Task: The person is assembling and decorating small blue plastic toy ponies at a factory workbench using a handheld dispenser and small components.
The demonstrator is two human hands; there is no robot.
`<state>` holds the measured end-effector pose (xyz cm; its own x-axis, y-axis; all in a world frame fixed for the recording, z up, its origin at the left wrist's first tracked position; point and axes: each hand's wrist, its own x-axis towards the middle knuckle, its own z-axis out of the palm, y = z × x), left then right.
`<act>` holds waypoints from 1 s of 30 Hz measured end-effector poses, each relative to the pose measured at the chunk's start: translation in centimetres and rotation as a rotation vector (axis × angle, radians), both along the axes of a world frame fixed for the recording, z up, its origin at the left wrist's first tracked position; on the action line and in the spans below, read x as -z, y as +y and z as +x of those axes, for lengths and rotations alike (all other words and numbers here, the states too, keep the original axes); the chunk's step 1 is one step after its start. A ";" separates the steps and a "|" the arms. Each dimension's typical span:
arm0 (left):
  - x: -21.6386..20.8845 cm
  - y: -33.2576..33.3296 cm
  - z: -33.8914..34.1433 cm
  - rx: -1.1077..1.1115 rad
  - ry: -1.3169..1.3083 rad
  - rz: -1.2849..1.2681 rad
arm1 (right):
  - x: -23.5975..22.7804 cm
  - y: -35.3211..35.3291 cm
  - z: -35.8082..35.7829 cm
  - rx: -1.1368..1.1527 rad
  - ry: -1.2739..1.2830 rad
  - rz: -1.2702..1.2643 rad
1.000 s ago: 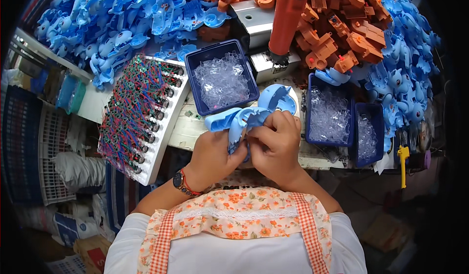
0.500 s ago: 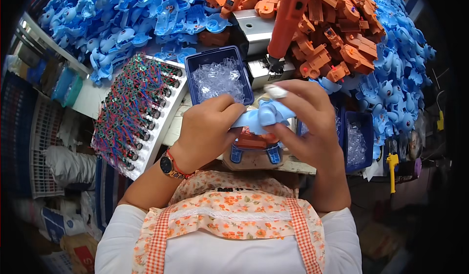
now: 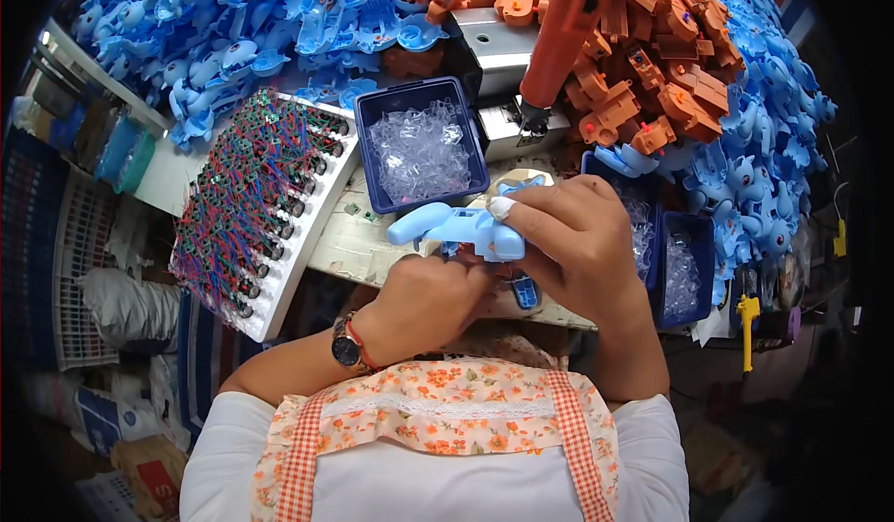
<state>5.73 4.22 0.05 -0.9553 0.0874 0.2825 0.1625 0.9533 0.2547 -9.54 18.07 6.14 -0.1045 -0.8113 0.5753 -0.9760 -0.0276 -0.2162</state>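
Observation:
My right hand point(image 3: 582, 243) grips a light-blue plastic toy shell point(image 3: 456, 228) between thumb and fingers, at the shell's right end. A white wrap covers one of its fingertips. Just below the shell, my left hand point(image 3: 428, 300) is closed with its fingertips tucked out of sight. An orange-red part point(image 3: 470, 254) shows partly between the shell and my left hand; how it is held I cannot tell. Beneath my hands is a pale fixture point(image 3: 531, 275) with a blue plastic piece point(image 3: 524, 291) on it, mostly covered.
A dark-blue bin point(image 3: 484, 182) of clear plastic pieces stands beyond my hands, with similar bins point(image 3: 694, 312) at right. Left lies a white tray point(image 3: 291, 303) of wired circuit boards. An orange-red power screwdriver point(image 3: 563, 42) hangs ahead, before heaps of orange housings point(image 3: 684, 103) and blue shells point(image 3: 214, 66).
The blue shell has turned and shifted slightly left in my right hand. My left hand has moved off its left end, down and toward me, below it.

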 end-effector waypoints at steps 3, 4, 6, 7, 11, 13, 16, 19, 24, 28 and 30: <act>0.4 -0.3 0.5 -0.063 -0.023 0.011 | 0.8 0.7 -0.2 -0.018 0.025 -0.040; 0.4 -0.5 0.6 -0.061 -0.025 0.015 | 1.2 0.9 -0.5 -0.036 0.044 -0.073; 0.4 -1.0 0.9 -0.054 -0.072 -0.033 | 3.0 1.8 -0.8 -0.047 0.060 -0.100; 0.8 -1.3 0.9 -0.053 -0.077 -0.031 | 4.0 2.3 -1.0 -0.057 0.076 -0.133; 1.3 -2.3 1.3 -0.029 -0.176 -0.045 | 7.0 3.5 -1.0 -0.079 0.087 -0.214; 1.8 -3.1 1.3 0.041 -0.167 0.012 | 7.7 3.8 -1.0 -0.078 0.086 -0.212; 2.5 -4.6 1.6 0.126 -0.082 0.017 | 8.6 3.7 -0.7 -0.075 0.079 -0.262; 3.7 -6.8 2.3 0.243 0.038 0.071 | 9.2 4.1 -0.7 -0.051 0.074 -0.257; 4.5 -6.6 1.0 0.153 0.252 0.412 | 9.8 5.6 0.0 -0.023 -0.010 -0.240; 3.9 -5.5 -0.5 0.056 0.060 0.456 | 10.3 5.0 0.6 0.024 -0.062 -0.185; 4.6 -5.0 -0.4 -0.011 0.079 0.526 | 9.4 5.4 0.9 -0.027 -0.196 -0.078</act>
